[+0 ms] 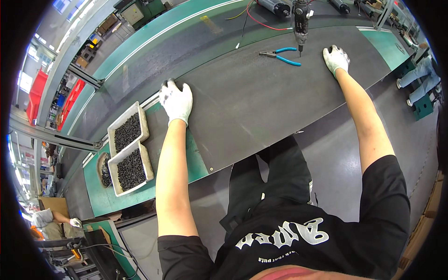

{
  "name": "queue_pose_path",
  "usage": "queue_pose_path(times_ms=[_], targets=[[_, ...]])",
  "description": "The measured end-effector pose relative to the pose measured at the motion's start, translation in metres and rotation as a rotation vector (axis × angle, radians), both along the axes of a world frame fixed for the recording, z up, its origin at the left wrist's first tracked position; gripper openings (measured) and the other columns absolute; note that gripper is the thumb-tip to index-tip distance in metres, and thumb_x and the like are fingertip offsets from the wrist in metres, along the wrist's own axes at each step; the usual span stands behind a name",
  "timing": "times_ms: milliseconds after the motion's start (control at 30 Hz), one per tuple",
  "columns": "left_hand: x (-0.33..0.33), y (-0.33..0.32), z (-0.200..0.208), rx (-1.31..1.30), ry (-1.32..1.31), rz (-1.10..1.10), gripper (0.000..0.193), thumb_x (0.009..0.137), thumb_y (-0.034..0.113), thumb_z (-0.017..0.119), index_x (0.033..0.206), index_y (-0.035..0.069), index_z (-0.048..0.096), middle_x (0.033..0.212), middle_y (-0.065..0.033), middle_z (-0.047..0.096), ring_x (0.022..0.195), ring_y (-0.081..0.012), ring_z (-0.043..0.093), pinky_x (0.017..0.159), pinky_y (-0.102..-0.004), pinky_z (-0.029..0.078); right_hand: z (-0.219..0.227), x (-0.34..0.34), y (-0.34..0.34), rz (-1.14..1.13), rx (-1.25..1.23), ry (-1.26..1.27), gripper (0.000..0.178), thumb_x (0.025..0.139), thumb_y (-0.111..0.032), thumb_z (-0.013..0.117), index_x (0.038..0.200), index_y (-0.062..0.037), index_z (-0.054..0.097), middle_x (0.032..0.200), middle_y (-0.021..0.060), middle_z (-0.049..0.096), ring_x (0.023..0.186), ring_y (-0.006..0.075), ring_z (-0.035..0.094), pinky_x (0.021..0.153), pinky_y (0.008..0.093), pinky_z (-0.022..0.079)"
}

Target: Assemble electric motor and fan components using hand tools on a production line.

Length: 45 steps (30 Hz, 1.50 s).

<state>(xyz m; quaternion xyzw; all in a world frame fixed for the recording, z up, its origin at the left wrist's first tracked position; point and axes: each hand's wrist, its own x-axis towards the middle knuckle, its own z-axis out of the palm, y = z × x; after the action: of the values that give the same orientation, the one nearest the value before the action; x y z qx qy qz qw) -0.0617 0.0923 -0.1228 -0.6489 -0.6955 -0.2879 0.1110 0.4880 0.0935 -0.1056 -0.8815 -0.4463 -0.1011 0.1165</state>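
My left hand (176, 100) wears a white glove and lies flat, fingers spread, on the left end of a dark rubber mat (261, 93) that covers the workbench. At the mat's far right edge my right hand (335, 59), also gloved, rests palm down. Neither hand holds anything. Blue-handled pliers (281, 55) lie on the mat between the hands, nearer the right one. A powered screwdriver (301, 23) hangs tip down just above the pliers.
Two pale trays of small black screws (129, 149) sit on the green bench to the left of my left hand, with a dark bowl (102, 170) beside them. Red and yellow cables (261, 18) trail at the back. Other people work at far left and far right.
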Motion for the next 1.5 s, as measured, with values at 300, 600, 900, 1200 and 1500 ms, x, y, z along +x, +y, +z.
queue_pose_path(times_ms=[300,600,900,1200,1500], targets=[[0.006,-0.008,0.013,-0.135,0.051,-0.040,0.040,0.090,0.034,0.059,0.113,0.002,0.062,0.114,-0.0222,0.063,0.108,-0.0378,0.059,0.094,-0.0463,0.046,-0.004,0.004,-0.002,0.004,0.010,0.004,0.062,0.092,-0.051,0.044,0.136,-0.0102,0.055,0.140,0.0159,0.054,0.133,0.0355,0.047,0.110,0.0491,0.035],[-0.003,-0.006,-0.001,-0.053,-0.002,-0.089,0.045,0.090,0.039,0.056,0.111,0.000,0.065,0.113,-0.0213,0.065,0.112,-0.0377,0.058,0.098,-0.0450,0.045,-0.012,0.003,0.004,0.001,-0.022,-0.012,0.066,0.092,-0.055,0.044,0.141,-0.0117,0.051,0.143,0.0173,0.051,0.135,0.0366,0.045,0.112,0.0492,0.033],[0.002,0.005,0.007,-0.118,-0.014,-0.050,0.044,0.089,0.040,0.052,0.110,0.006,0.069,0.114,-0.0165,0.068,0.112,-0.0344,0.060,0.100,-0.0425,0.045,-0.026,0.051,0.030,0.016,-0.030,-0.009,0.074,0.089,-0.063,0.041,0.146,-0.0151,0.047,0.145,0.0193,0.051,0.133,0.0385,0.049,0.109,0.0494,0.038],[0.007,-0.006,0.013,-0.149,-0.058,-0.028,0.041,0.090,0.037,0.052,0.107,0.005,0.071,0.113,-0.0155,0.069,0.112,-0.0345,0.061,0.100,-0.0428,0.046,-0.032,0.060,0.030,0.064,-0.023,0.005,0.076,0.090,-0.062,0.042,0.146,-0.0107,0.046,0.144,0.0228,0.050,0.133,0.0400,0.047,0.110,0.0469,0.038],[0.006,-0.004,0.010,-0.146,-0.058,-0.013,0.035,0.088,0.038,0.055,0.101,0.010,0.072,0.109,-0.0136,0.068,0.110,-0.0310,0.060,0.098,-0.0426,0.043,-0.038,0.070,0.037,0.040,-0.029,-0.017,0.075,0.090,-0.062,0.040,0.146,-0.0130,0.047,0.142,0.0209,0.052,0.132,0.0390,0.049,0.109,0.0479,0.038]])
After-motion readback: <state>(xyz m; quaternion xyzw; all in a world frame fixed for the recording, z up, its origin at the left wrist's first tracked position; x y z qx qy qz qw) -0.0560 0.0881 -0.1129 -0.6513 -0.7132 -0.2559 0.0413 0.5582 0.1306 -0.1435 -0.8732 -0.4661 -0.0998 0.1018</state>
